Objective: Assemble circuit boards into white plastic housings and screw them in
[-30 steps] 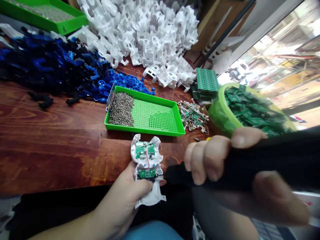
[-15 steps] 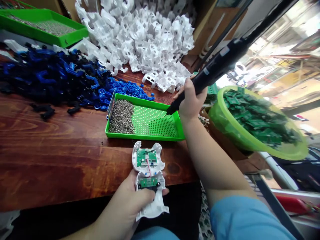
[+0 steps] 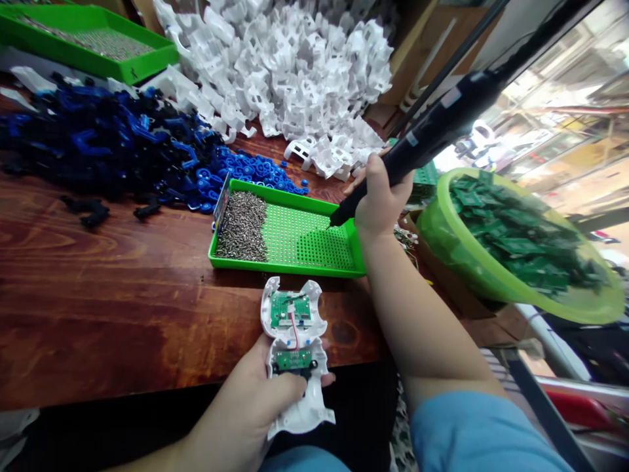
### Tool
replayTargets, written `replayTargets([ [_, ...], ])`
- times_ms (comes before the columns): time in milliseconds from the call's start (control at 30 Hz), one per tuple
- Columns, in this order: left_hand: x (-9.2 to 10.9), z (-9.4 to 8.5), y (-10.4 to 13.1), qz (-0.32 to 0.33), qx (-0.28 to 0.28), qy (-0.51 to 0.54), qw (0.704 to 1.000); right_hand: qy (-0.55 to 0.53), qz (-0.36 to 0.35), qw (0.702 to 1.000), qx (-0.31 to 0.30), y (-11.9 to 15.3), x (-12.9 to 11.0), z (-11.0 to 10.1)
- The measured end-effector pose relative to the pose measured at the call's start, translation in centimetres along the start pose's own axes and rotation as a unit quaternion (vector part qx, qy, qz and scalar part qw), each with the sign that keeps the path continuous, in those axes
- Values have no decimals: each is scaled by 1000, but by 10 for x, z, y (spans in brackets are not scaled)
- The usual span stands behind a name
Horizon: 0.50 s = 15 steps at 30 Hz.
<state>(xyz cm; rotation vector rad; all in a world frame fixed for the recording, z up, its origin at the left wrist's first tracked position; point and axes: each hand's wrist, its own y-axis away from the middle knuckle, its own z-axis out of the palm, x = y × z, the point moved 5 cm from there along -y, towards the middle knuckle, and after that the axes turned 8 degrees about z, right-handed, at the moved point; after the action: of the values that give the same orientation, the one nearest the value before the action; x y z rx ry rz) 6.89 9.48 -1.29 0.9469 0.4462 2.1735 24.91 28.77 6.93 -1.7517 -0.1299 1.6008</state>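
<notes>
My left hand (image 3: 268,387) grips an open white plastic housing (image 3: 299,419) at the table's front edge, thumb pressed inside its lower half. The upper half carries a green circuit board (image 3: 289,309), joined by a red-and-white wire to a smaller board (image 3: 293,359) in the lower half. My right hand (image 3: 381,200) is closed around a black electric screwdriver (image 3: 417,144), which slants down to the left. The screwdriver's tip is over the right part of a green perforated tray (image 3: 289,265). Small metal screws (image 3: 240,229) are heaped in that tray's left end.
Behind the tray lie blue and black plastic parts (image 3: 122,144) and a tall heap of white housings (image 3: 295,78). A second green tray (image 3: 147,62) stands back left. To the right, a yellow-green basin (image 3: 442,242) holds green circuit boards (image 3: 521,236).
The view has shifted slightly, so the surroundings sit a little differently in the picture. Both hands keep their grips, and the screwdriver's tip stays over the tray.
</notes>
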Motion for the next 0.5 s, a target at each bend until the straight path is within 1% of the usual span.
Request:
replayTargets([
  [167,0,0,-1,3,-4,-8,1000,8,-9,1000,7,0,-2,-2],
  [267,0,0,-1,-2,-6,-12,1000,-15,-9,999,31,-1,-17,-7],
  [300,0,0,-1,-3,-8,-11,1000,-24,-7,999,36,1,-25,-8],
  [367,0,0,-2,-5,-12,-7,1000,-43,4,999,26,11,-47,-7],
  [500,-2,-1,-4,0,-37,6,999,-103,43,994,-19,49,-101,9],
])
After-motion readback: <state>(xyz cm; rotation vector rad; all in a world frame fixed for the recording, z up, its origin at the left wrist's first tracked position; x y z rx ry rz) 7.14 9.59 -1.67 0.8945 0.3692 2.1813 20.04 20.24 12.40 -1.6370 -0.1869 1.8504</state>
